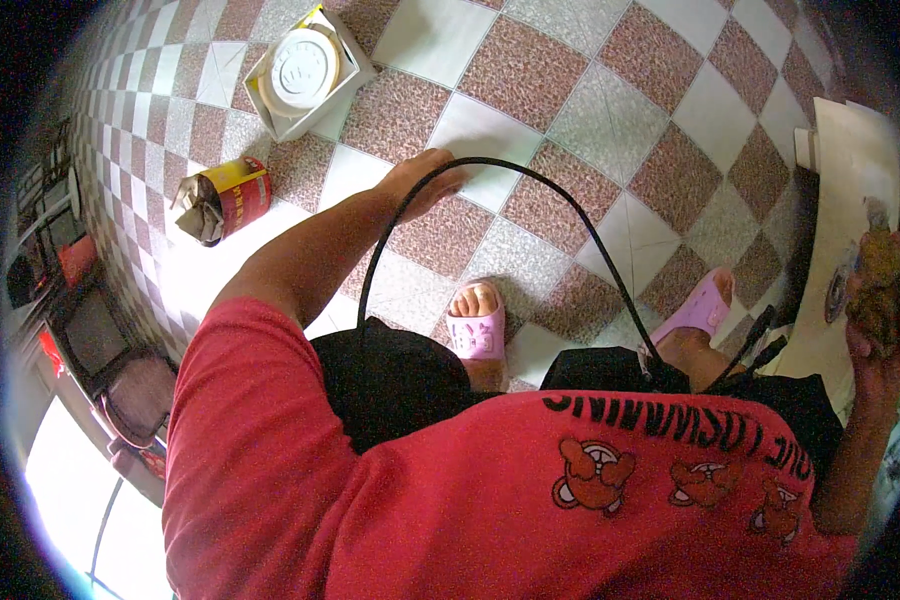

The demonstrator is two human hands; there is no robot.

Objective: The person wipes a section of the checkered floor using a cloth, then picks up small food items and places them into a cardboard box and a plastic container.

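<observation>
On the left, my left hand (427, 180) hangs over the checkered floor, back up and fingers bent down; its palm and fingertips are hidden. A black cable (529, 172) arches across it. At the far right my right hand (886, 341) is closed around a lumpy yellow-brown object (877, 292), dim and blurred at the picture's rim. Up and left of my left hand stands an open white box (319, 105) with a round white embossed lid or disc (300, 73) inside. Below that box is a red and yellow package (244, 196) with crumpled brown material at its opening.
Pale furniture or an appliance with a flat surface (832, 217) stands at the right, beside my right hand. My feet are in pink slippers (476, 334) on the tiles (510, 71). Dark chairs or racks (97, 330) line the far left, above a bright opening (75, 480).
</observation>
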